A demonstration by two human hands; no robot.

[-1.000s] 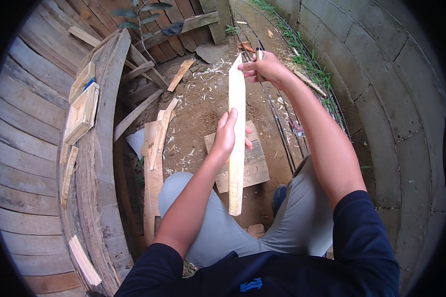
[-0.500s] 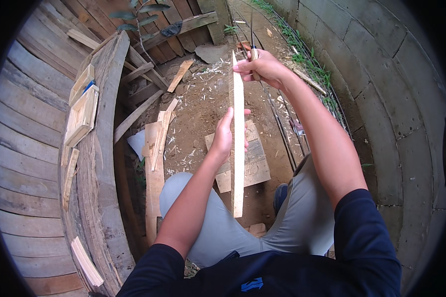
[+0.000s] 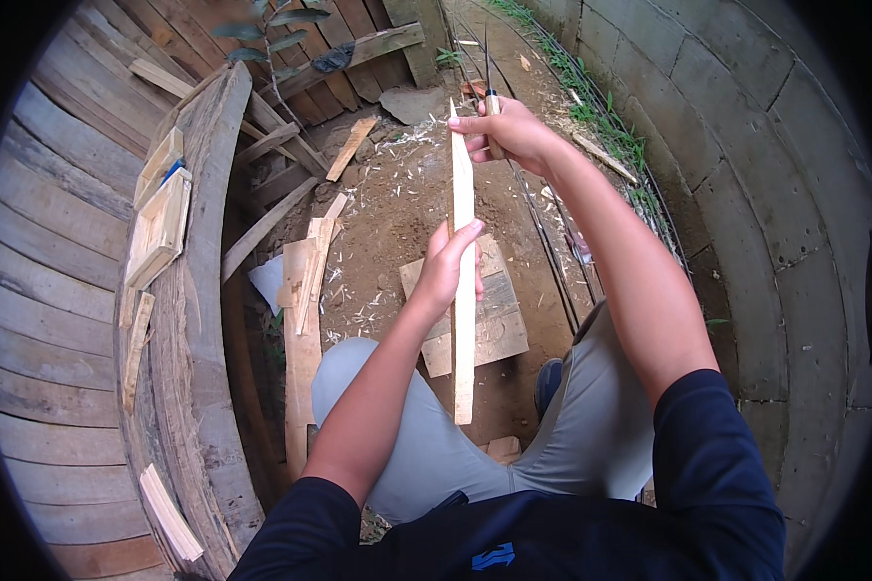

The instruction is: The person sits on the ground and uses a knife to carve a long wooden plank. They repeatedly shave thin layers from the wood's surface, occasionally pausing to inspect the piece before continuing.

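Note:
A long pale strip of wood, cut to a point at its far end, stands lengthwise in front of me above my knees. My left hand is wrapped round its middle, thumb lying across the upper face. Near the pointed tip, my right hand touches the strip with its thumb. That same hand grips a knife by its light wooden handle, and the thin dark blade points away from me. The right hand's lower fingers are partly hidden behind the handle.
A square wooden board lies on the dirt below the strip. Planks lie left of my knee. A thick timber beam on the left carries a small wooden box and offcuts. A block wall rises on the right.
The left thumb has moved from beside the strip to across its face. The strip has shifted slightly left, and the knife has tilted a little with its blade tip leftward.

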